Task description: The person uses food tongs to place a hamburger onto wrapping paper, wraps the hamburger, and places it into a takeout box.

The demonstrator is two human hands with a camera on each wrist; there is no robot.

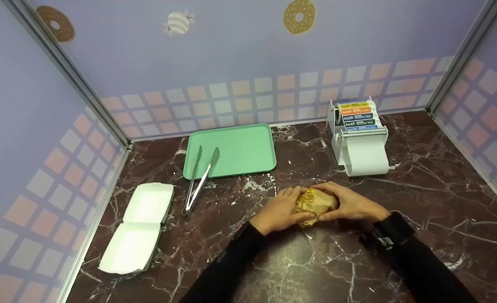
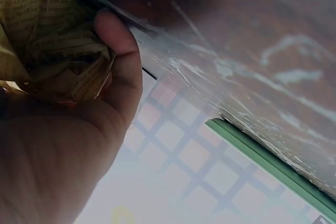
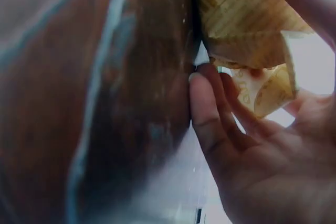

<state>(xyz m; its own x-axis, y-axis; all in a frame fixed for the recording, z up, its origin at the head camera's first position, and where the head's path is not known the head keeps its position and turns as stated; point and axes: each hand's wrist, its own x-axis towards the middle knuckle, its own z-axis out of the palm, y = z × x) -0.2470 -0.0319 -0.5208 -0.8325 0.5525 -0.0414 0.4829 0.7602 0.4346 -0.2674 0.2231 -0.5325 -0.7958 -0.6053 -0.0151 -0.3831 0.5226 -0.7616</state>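
A burger-sized bundle in brown printed wrapping paper point(image 1: 314, 205) sits on the dark marbled tabletop, between both hands. The left hand point(image 1: 278, 211) holds it from the left, fingers over the far side and thumb at the near side. From the right, the right hand point(image 1: 355, 203) grips it, its thumb close to the left thumb. In the left wrist view, fingers curl around the crumpled paper point(image 2: 55, 40). The right wrist view shows a loose folded flap of the wrapper point(image 3: 270, 90) near the palm, with fingers low beside the tabletop. What is inside the paper is hidden.
An open white clamshell box point(image 1: 131, 244) lies at the left. Metal tongs point(image 1: 196, 191) rest partly on a green tray point(image 1: 244, 149) at the back. A label dispenser point(image 1: 337, 143) with several coloured rolls and a hanging white strip stands back right. Patterned walls enclose the table.
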